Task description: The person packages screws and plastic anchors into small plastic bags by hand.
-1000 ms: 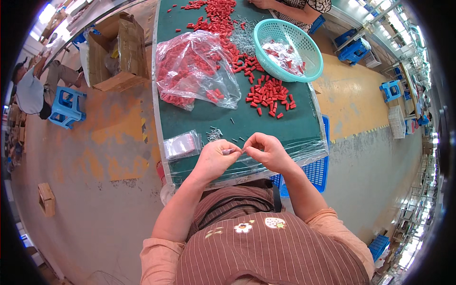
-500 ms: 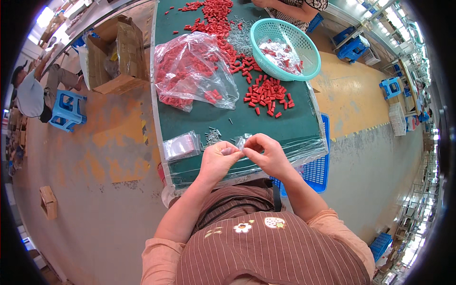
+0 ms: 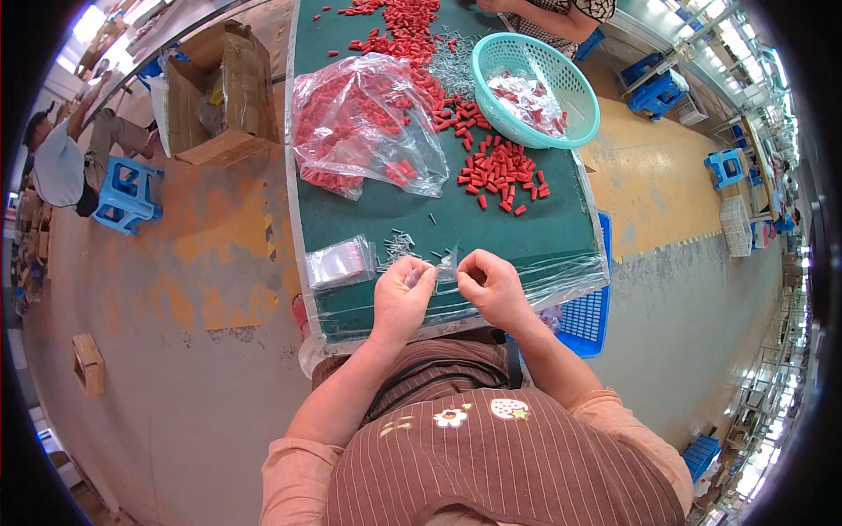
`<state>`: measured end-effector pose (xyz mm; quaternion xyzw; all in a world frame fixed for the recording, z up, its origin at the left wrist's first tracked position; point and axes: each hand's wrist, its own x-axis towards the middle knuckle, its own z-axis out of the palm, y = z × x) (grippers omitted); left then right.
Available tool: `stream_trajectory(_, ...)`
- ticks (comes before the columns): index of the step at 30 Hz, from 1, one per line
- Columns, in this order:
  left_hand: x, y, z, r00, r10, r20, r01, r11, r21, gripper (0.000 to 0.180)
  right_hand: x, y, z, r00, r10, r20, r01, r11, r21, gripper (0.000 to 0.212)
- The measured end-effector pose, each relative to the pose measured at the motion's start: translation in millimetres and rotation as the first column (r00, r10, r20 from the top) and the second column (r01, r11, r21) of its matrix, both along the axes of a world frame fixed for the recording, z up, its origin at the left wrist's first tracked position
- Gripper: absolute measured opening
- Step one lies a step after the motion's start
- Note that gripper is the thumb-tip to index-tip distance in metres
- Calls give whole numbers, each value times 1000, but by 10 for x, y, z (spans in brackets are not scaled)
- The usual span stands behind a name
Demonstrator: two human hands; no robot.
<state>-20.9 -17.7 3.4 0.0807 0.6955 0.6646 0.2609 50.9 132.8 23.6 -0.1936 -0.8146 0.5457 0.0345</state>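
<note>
At the near end of the green counter (image 3: 544, 223), a small clear bag (image 3: 446, 265) is held up between the two hands, just above the surface. Its edge is pinched by the thumb and fingers of the left hand (image 3: 401, 301); the right hand (image 3: 495, 287) is curled close beside it, thumb brought to forefinger, and whether the plastic is also gripped there cannot be told. Just beyond the left hand, thin metal pieces (image 3: 399, 245) are scattered, and to their left a stack of flat clear bags (image 3: 338, 264) is laid near the counter's edge; any marking on these is too small to be read. Farther up, a loose heap of red caps (image 3: 503, 174) is spread out, flanked on the left by a large clear bag (image 3: 360, 131) filled with more of them. On the right, clear packets and red caps are contained in a turquoise basket (image 3: 574, 90). The striped brown apron (image 3: 500, 465) is decorated with a white flower and a strawberry. Below the counter's right edge, a blue basket (image 3: 587, 321) is partly seen.
</note>
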Motion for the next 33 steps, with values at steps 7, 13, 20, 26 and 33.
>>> stream_trajectory(7,86,-134,-176,996,-59,-73,50,992,-116,10,20,-184,11,991,123,-56,-123,992,0,13)
stream_trajectory(13,57,-383,-82,997,26,72,-15,989,-145,8,-202,-177,-113,971,240,-22,-234,961,146,12)
stream_trajectory(20,-15,-548,-64,992,100,-75,-109,985,-133,2,-768,-203,-358,975,220,28,-194,788,585,12)
stream_trajectory(26,-38,-630,-101,988,122,-99,-137,978,-159,3,-800,-217,-523,968,249,46,-211,693,689,7)
stream_trajectory(33,-80,-660,-205,959,209,-192,-245,950,-191,6,-708,-91,-464,971,211,109,-234,777,584,9)
